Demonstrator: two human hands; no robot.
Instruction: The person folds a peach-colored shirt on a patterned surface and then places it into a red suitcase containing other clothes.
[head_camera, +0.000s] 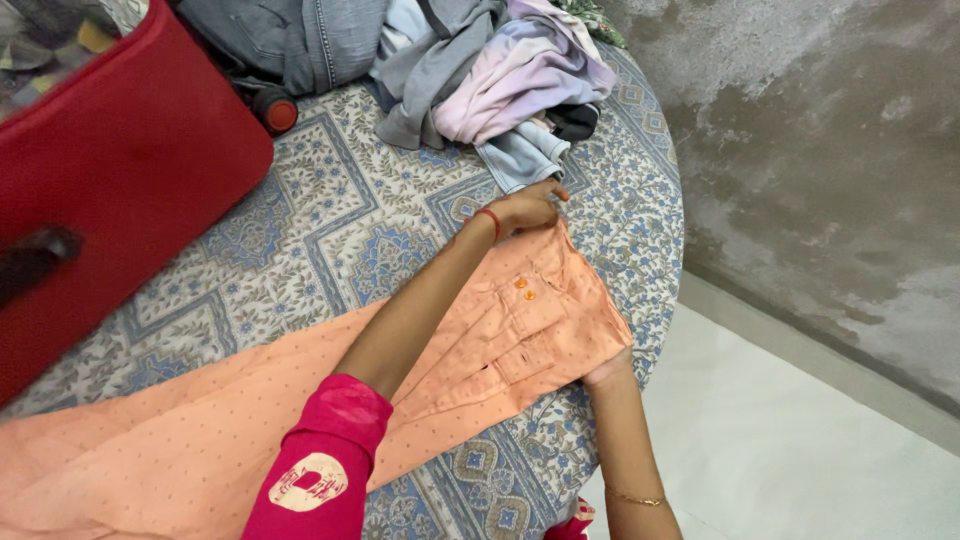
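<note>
An orange dotted garment (200, 420) with two orange buttons lies spread on a bed covered by a blue and white patterned sheet (330, 220). My left hand (528, 208), a red thread on its wrist, reaches across and pinches the garment's far corner. At the garment's near corner by the bed edge is my right hand (608, 372), its fingers tucked under the cloth and gripping it. A thin bracelet sits on that wrist. The waist end of the garment is stretched between both hands.
A red suitcase (120, 170) stands open at the left of the bed. At the far end lies a pile of clothes (500, 70) in grey, denim and pale pink. To the right are a pale tiled floor (800, 450) and a rough grey wall (820, 150).
</note>
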